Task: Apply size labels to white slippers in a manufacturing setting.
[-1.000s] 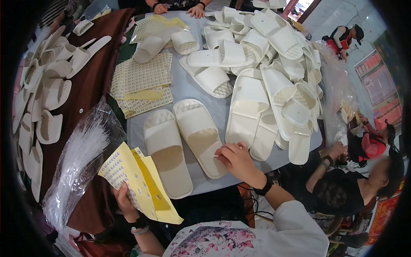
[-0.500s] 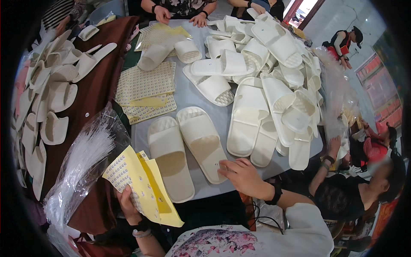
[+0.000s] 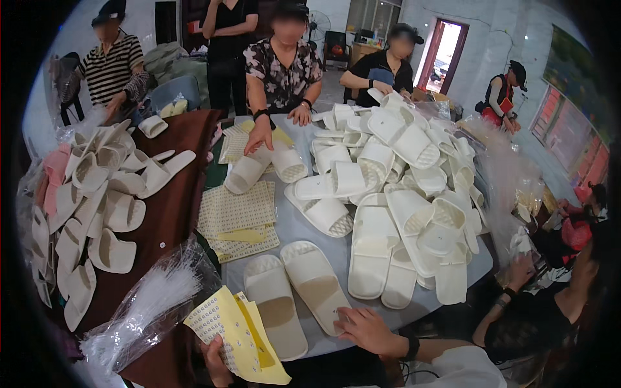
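My left hand (image 3: 215, 362) is closed around yellow sticker sheets (image 3: 234, 336), printed in small rows and partly folded over. Before me on the grey tabletop lie two cream slippers side by side, a left slipper (image 3: 284, 323) and a right slipper (image 3: 320, 291). At the heel of the right slipper rests my right hand (image 3: 370, 331), its fingers stretched out and slightly apart, nothing visible in them. A tiny dark-marked sticker (image 3: 335, 312) shows on that heel, close to the fingertips.
A big slipper pile (image 3: 394, 168) covers the table's right side. More sticker sheets (image 3: 236, 210) lie behind my pair. On the left are a brown-covered table (image 3: 171, 213) with slippers and a bag of clear plastic strands (image 3: 152, 310). Across the table, a person's hand (image 3: 260, 137) reaches toward two slippers.
The view has tilted upward, so the table sits lower and several people appear behind it. The hand across the table now reaches over the far slippers. My right hand stays by the heel.
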`<move>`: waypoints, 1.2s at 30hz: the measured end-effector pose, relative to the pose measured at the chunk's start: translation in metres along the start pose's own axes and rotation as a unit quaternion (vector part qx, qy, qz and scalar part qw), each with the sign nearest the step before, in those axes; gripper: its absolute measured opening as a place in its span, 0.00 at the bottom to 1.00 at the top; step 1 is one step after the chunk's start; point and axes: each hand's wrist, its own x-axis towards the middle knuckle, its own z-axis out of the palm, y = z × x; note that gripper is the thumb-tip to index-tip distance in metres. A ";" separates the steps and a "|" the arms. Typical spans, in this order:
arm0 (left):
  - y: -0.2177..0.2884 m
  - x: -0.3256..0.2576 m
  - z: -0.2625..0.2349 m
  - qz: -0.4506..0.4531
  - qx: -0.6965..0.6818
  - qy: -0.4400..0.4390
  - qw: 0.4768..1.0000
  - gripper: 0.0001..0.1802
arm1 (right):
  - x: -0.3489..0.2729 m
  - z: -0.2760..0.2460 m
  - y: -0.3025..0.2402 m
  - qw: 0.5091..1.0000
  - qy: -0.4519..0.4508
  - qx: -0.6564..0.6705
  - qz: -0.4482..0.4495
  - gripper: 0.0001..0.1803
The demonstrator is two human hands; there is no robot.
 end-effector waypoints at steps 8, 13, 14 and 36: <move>-0.014 0.002 -0.018 -0.058 0.061 0.024 0.996 0.15 | 0.061 0.013 -0.006 0.993 -0.034 0.103 -0.039 0.21; -0.009 -0.005 -0.009 -0.059 0.046 0.051 0.996 0.14 | 0.113 0.057 -0.009 0.984 -0.154 0.085 0.011 0.26; -0.016 -0.002 -0.021 -0.046 0.053 0.040 0.997 0.14 | 0.120 0.063 -0.007 0.981 -0.173 0.083 0.035 0.26; -0.033 0.004 -0.043 -0.067 0.012 0.004 0.998 0.16 | 0.111 -0.133 0.107 0.940 0.295 -0.113 0.129 0.19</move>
